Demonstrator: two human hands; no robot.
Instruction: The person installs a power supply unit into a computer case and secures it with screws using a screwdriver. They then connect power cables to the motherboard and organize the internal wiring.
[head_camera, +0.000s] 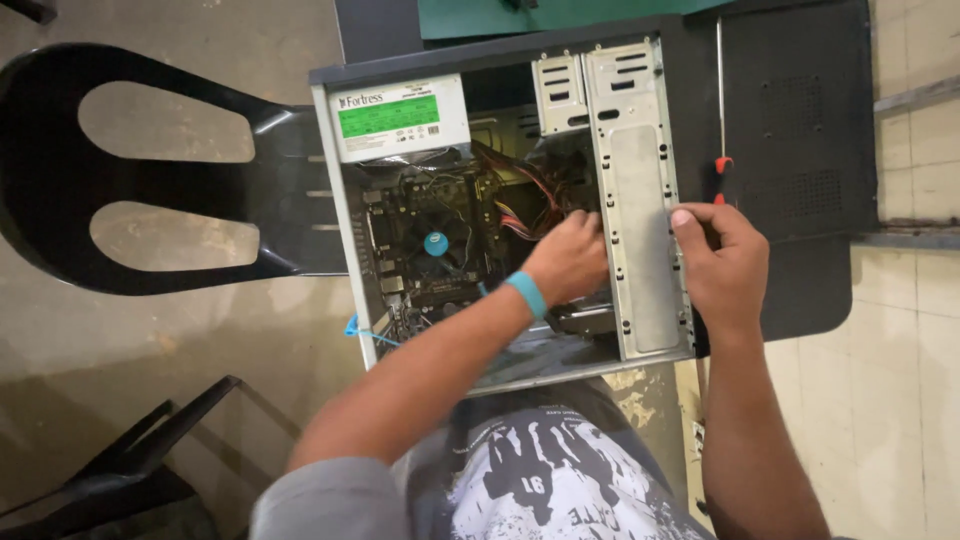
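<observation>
Two hands at work on an open computer case (640, 330) lying on its side. Left hand (568, 262): reaches inside beside the drive cage (640, 200), fingers curled among the red and orange cables (520, 215); what it grasps cannot be told. Blue wristband (527, 294) on that wrist. Right hand (722, 265): gripping the case's edge at 3 o'clock, thumb pressed on the cage plate. Motherboard fan (436, 243) at 9 o'clock of the left hand; power supply (400, 117) at 11 o'clock. Red-handled screwdriver (720, 110) on the black worktop (800, 120) at 12 o'clock of the right hand. Black chair (150, 170) far at 9 o'clock.
</observation>
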